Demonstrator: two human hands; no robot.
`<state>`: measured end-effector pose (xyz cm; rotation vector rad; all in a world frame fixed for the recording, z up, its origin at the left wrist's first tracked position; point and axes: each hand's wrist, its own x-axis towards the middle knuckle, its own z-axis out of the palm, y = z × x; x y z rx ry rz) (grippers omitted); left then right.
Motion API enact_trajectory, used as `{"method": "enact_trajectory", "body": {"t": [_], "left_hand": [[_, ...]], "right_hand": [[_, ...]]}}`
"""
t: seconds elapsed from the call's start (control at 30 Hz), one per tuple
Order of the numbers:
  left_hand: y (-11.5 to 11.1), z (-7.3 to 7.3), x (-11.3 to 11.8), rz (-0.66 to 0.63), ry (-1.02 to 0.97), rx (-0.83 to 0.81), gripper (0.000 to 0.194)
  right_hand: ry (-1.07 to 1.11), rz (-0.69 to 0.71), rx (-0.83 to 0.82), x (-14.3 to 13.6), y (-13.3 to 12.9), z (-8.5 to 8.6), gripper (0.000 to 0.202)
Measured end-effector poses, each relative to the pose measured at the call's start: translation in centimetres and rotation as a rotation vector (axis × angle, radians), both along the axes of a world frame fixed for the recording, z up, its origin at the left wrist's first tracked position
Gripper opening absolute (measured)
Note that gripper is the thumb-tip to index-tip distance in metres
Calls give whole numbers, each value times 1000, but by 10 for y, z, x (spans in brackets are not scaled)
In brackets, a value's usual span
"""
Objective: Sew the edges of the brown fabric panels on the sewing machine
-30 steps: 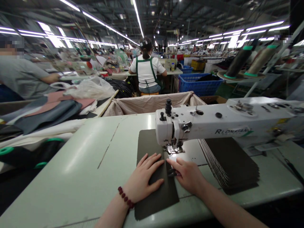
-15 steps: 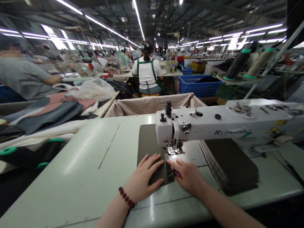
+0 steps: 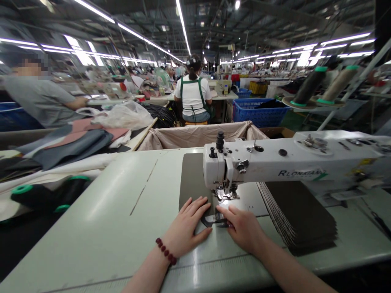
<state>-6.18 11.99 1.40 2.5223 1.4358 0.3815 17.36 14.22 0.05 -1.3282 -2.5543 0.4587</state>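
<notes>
A dark olive panel [image 3: 192, 175] with rounded corners lies flat on the table, its right edge under the presser foot [image 3: 226, 195] of the white sewing machine [image 3: 244, 158]. My left hand [image 3: 191, 224] rests on the panel's near part, fingers stretched out and thumb apart on the tabletop. My right hand [image 3: 244, 226] is just right of it, index finger pointing at the near edge by the foot. Its other fingers are curled around a small dark tool that looks like thread snips [image 3: 222, 224], mostly hidden. A dark curved shape shows between the hands.
Right of the needle, a stack of similar panels [image 3: 301, 215] lies under the machine arm. Thread cones [image 3: 33, 197] and fabric pieces [image 3: 76, 142] are at the left. A cloth-lined bin [image 3: 183, 136] stands beyond the table; a co-worker [image 3: 194, 93] sits with their back to me.
The panel has slid away from me under the foot, baring the tabletop and the dark curved shape between my hands. Both hands keep nearly the same place. The view has shifted slightly.
</notes>
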Motion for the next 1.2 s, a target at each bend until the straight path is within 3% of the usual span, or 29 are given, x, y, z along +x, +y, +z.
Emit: {"method": "enact_trajectory", "body": {"t": [0.47, 1.2], "left_hand": [[4, -7, 2, 74, 30, 15, 70], [5, -9, 1, 84, 85, 25, 74]], "right_hand": [[13, -2, -16, -2, 1, 0, 58], [28, -6, -21, -2, 0, -1, 59]]}}
